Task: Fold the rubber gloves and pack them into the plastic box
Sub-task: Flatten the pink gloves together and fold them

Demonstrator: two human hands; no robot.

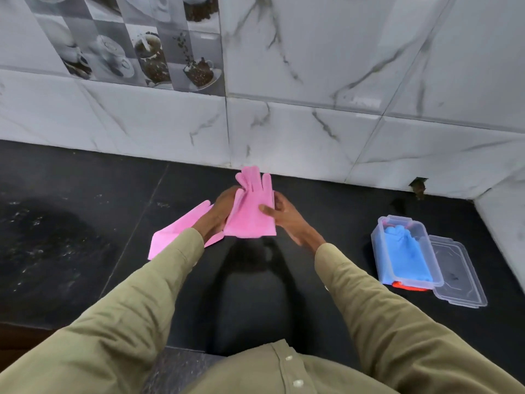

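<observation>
nearest the camera, two olive sleeves (147,282) reached out over the dark desk (71,237), with a buttoned shirt front cut off by the bottom edge. beyond the cuffs, both hands met at a pink glove (250,211) lifted off the desk, its fingers pointing up toward the wall. the left hand (224,207) sat at the glove's left edge, mostly behind it, so its fingertips were hidden; its grip looked closed on the glove. the right hand (279,214) pinched the glove's right edge, thumb on the front face and fingers behind.

left of the held glove, a second pink glove (173,231) lay flat on the desk, its middle covered by the left wrist and sleeve.

well to the right of the held glove stood a clear plastic box (406,251), open, with a blue glove (406,254) lying folded inside and filling most of it. something red-orange (409,286) showed beneath the blue at the box's near end; what it was could not be made out. the clear lid (457,273) lay flat on the desk, touching the box's right side.

behind everything rose a marble-patterned tiled wall (312,81), with a strip of coffee-cup picture tiles (142,46) at upper left. a small dark chipped gap (417,187) sat at the wall's foot, beyond the box.
</observation>
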